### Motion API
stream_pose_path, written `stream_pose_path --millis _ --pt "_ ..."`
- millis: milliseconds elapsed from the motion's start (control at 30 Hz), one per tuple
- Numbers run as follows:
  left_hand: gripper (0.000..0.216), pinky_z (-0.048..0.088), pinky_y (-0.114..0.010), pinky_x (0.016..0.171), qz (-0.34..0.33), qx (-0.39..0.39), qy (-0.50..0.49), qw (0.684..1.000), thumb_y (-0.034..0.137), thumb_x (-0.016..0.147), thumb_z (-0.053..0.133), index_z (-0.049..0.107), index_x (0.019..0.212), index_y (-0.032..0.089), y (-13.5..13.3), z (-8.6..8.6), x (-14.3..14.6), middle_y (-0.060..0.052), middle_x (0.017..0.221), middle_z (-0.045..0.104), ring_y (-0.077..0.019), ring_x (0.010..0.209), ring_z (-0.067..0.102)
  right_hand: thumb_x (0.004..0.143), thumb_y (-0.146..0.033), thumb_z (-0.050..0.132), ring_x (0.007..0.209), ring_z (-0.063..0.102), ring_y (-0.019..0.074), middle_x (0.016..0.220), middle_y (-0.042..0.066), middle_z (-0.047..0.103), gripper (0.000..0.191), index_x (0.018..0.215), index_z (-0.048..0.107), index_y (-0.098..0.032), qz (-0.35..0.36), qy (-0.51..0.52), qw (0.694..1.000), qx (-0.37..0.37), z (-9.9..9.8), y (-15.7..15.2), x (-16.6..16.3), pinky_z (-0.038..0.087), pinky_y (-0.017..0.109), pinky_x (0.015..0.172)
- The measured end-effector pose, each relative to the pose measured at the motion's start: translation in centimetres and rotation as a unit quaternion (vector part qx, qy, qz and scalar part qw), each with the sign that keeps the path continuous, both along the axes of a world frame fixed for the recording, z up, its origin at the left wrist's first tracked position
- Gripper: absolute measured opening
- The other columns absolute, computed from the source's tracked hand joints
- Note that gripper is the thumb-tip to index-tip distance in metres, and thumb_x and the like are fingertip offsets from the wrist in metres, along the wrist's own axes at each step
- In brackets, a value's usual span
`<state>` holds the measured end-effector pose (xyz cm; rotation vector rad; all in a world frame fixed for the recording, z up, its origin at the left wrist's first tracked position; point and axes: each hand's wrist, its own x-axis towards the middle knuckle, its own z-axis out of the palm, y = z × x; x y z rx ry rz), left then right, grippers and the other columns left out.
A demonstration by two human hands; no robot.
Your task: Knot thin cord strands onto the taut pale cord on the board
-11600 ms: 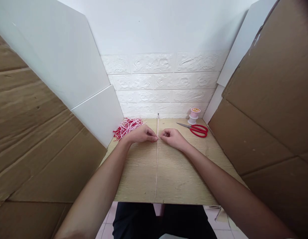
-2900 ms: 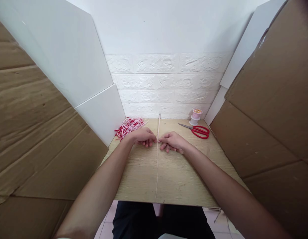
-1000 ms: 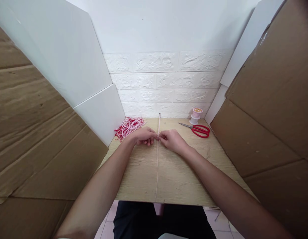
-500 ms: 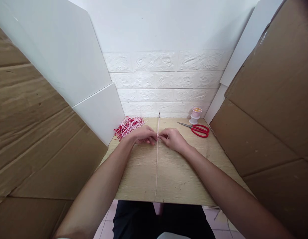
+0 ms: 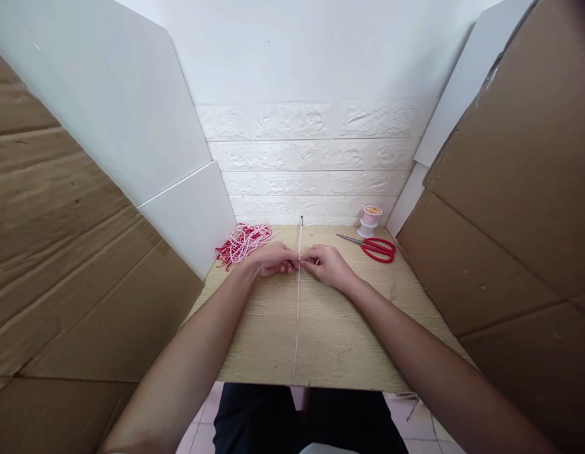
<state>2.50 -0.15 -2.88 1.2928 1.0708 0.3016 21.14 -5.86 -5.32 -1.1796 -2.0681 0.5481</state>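
Note:
A thin pale cord (image 5: 296, 321) runs taut along the wooden tabletop (image 5: 339, 340), from a pin at the far edge to the near edge. My left hand (image 5: 272, 259) and my right hand (image 5: 327, 265) meet at the cord a little short of its far end. Both hands pinch fine strands against the cord with their fingertips. The strands themselves are too small to make out.
A tangle of red and pink cords (image 5: 241, 242) lies at the back left. Red-handled scissors (image 5: 373, 246) and a pink thread spool (image 5: 368, 220) lie at the back right. Cardboard panels (image 5: 505, 189) and white boards wall in both sides.
My hands have stayed at the same spot on the cord, with only small finger shifts. The view has wobbled slightly.

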Motion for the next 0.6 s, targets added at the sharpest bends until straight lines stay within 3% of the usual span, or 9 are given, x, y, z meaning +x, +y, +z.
stream_pose_path --millis 267,600 --pt "0.009 0.037 -0.014 0.042 0.003 0.054 0.073 0.996 0.016 0.065 0.063 0.068 0.063 0.008 -0.4 0.8 0.0 -0.005 0.056 0.063 -0.0071 0.047 0.054 0.086 -0.016 0.063 0.070 0.055 0.0120 0.076 0.004 0.065 0.014 0.087 0.077 -0.016 -0.010 -0.005 1.000 0.000 0.2 -0.1 -0.2 0.038 0.023 0.066" --pt "0.009 0.036 -0.013 0.041 0.012 0.112 0.166 0.980 0.016 0.066 0.068 0.062 0.061 0.009 -2.0 3.1 0.7 -0.004 0.059 0.064 -0.0069 0.047 0.055 0.085 -0.015 0.061 0.068 0.054 0.0121 0.073 0.004 0.063 0.016 0.085 0.078 -0.015 -0.019 -0.016 1.000 0.005 0.1 -0.3 -0.4 0.037 0.023 0.064"
